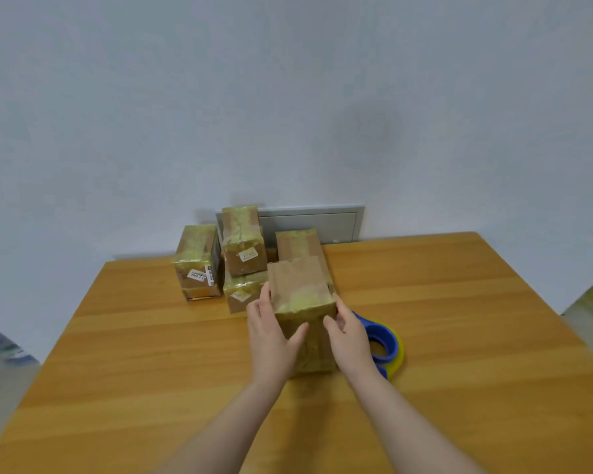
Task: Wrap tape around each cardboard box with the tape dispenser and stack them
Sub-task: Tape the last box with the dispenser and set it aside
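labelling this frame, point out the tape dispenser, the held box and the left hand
tape dispenser (386, 331), head view, blue handle loop
held box (298, 282), head view, top face
left hand (271, 340), head view, back of hand

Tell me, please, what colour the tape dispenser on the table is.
The tape dispenser is blue, best seen in the head view.

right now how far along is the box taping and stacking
Done: the back boxes wear tape, with a top box sitting on a lower box. In hand: the left hand and right hand grip a taped box, while the dispenser lies on the table. Left: stacking this box. The rear box looks only partly taped.
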